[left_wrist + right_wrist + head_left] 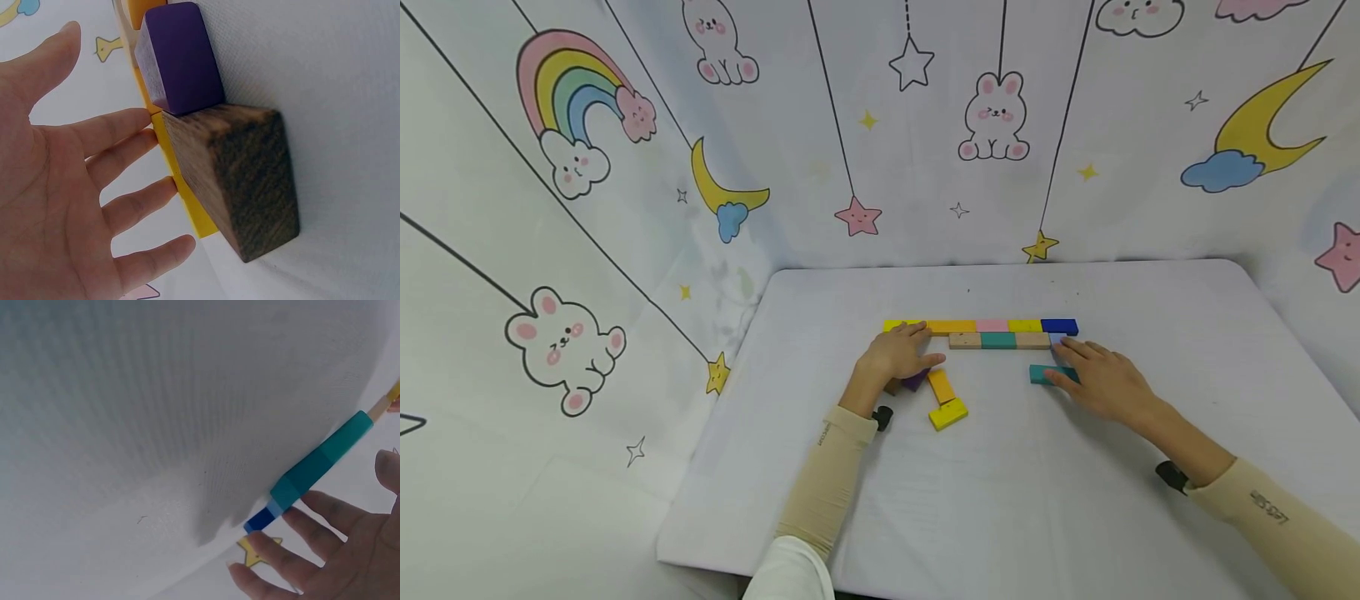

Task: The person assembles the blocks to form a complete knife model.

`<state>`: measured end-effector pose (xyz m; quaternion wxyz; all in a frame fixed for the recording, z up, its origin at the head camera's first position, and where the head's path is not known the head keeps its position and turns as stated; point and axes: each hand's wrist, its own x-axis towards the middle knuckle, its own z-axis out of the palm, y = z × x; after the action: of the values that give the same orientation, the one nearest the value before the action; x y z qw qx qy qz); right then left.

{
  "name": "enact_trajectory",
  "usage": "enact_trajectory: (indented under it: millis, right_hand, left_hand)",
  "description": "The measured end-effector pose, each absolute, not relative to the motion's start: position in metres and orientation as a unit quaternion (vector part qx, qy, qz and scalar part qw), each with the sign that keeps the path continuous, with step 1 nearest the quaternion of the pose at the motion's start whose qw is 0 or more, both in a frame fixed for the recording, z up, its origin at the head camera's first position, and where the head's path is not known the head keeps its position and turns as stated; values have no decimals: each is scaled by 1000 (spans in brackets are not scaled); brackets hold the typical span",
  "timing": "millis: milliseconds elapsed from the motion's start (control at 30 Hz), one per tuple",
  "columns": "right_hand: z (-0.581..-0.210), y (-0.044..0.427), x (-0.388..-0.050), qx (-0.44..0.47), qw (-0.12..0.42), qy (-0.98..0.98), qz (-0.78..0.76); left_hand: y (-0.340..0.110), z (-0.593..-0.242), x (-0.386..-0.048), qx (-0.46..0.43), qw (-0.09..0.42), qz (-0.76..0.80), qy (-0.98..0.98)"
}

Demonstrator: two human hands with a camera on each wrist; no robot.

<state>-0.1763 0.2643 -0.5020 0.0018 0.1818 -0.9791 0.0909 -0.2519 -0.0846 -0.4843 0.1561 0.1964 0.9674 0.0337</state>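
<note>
Coloured wooden blocks lie in two touching rows on a white table. The back row holds yellow, orange (952, 328), pink (992, 326) and dark blue (1060, 327) blocks; the shorter front row has plain wood (965, 341), teal (998, 341) and light blue (1057, 339) ones. My left hand (893, 354), fingers extended, touches the yellow block (197, 209) at the back row's left end. At the right, my right hand (1105, 382) has its fingers straight by the light blue block, its thumb over a separate teal block (1042, 374). Neither hand visibly grips anything.
Below the left hand lie a dark brown block (250, 181) and a purple block (184, 59). Nearby, an orange block (941, 387) touches a yellow block (948, 414). Behind the white table (985, 500) stands a backdrop (917, 183) of cartoon bunnies and stars.
</note>
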Motion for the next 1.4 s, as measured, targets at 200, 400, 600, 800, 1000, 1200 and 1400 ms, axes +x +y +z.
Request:
enact_trajectory:
  millis: [200, 400, 600, 800, 1000, 1200, 1400]
  right_hand:
    - [-500, 263, -176, 180, -2, -979, 99]
    - [-501, 264, -177, 178, -10, -978, 106]
    - [-504, 263, -173, 179, -7, -976, 125]
    - [-498, 253, -161, 178, -10, -973, 145]
    - [-490, 241, -149, 171, -22, -977, 123]
    - [-488, 232, -144, 170, -29, -979, 107]
    - [-485, 227, -140, 175, -23, -980, 86]
  left_hand:
    - [-84, -483, -251, 196, 159, 35, 967]
    - [-85, -483, -251, 198, 159, 34, 967]
    - [-85, -481, -251, 203, 159, 32, 966]
    - [-86, -479, -250, 206, 161, 28, 965]
    - [-86, -480, -250, 208, 157, 27, 965]
    - [-86, -478, -250, 207, 157, 31, 965]
    - [-87, -479, -250, 207, 156, 24, 966]
